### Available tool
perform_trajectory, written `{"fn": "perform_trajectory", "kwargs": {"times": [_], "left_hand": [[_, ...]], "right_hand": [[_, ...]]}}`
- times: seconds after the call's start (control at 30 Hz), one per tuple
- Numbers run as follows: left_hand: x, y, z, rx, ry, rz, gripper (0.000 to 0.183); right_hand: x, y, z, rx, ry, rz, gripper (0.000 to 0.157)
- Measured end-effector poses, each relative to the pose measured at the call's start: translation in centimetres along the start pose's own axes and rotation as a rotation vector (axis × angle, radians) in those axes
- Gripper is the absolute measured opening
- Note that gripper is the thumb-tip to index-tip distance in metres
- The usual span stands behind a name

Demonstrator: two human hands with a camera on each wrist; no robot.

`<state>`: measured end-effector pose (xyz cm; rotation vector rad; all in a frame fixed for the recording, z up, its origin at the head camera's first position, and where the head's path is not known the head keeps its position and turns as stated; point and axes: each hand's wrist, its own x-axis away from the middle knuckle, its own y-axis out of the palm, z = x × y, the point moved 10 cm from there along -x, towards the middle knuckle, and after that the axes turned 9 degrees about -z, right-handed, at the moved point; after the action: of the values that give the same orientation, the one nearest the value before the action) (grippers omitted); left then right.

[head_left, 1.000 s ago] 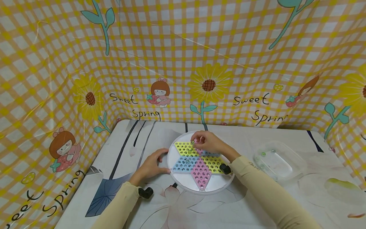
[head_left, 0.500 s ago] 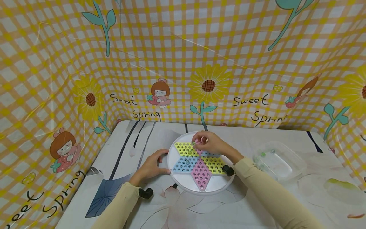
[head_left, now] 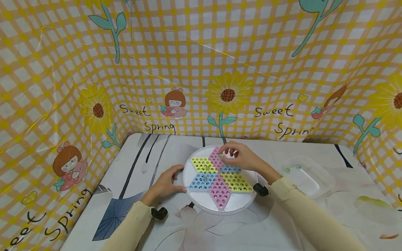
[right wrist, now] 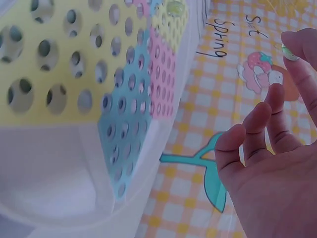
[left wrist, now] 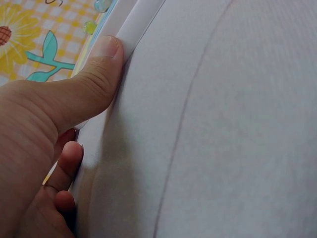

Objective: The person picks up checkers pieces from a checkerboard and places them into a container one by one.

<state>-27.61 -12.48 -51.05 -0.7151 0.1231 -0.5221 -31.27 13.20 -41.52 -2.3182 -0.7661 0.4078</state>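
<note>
A round white Chinese checkers board [head_left: 201, 206] lies on the table, its perforated star split into yellow, blue and pink sections. My right hand [head_left: 240, 157] is over the far right side of the star, pinching a green-tinted glass marble [right wrist: 289, 52] between thumb and index finger. The other fingers of that hand are loosely bent. My left hand [head_left: 164, 181] rests against the board's left edge, its thumb [left wrist: 101, 64] touching the rim. A yellow-green marble [head_left: 207, 168] sits in the left yellow section, and a clear bluish marble [head_left: 205, 179] in the blue section below it.
A clear plastic container [head_left: 325, 183] stands right of the board, with a green marble [head_left: 287, 170] and a clear marble [head_left: 298, 167] inside. Checked yellow cloth [head_left: 194, 52] hangs behind and at the sides of the white floral-covered table [head_left: 194, 237].
My right hand has shifted right from the yellow and pink border, with the marble still pinched, uncovering more of the far pink section. The left hand stays at the rim.
</note>
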Motion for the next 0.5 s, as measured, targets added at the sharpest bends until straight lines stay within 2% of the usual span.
{"fn": "perform_trajectory", "kwargs": {"times": [0.23, 0.5], "left_hand": [[0.0, 0.1, 0.0, -0.002, 0.003, 0.001, 0.087], [0.0, 0.1, 0.1, 0.003, 0.007, 0.010, 0.087]], "right_hand": [[2.3, -1.9, 0.2, 0.019, -0.013, 0.051, 0.020], [5.3, -4.6, 1.3, 0.049, 0.070, 0.088, 0.019]]}}
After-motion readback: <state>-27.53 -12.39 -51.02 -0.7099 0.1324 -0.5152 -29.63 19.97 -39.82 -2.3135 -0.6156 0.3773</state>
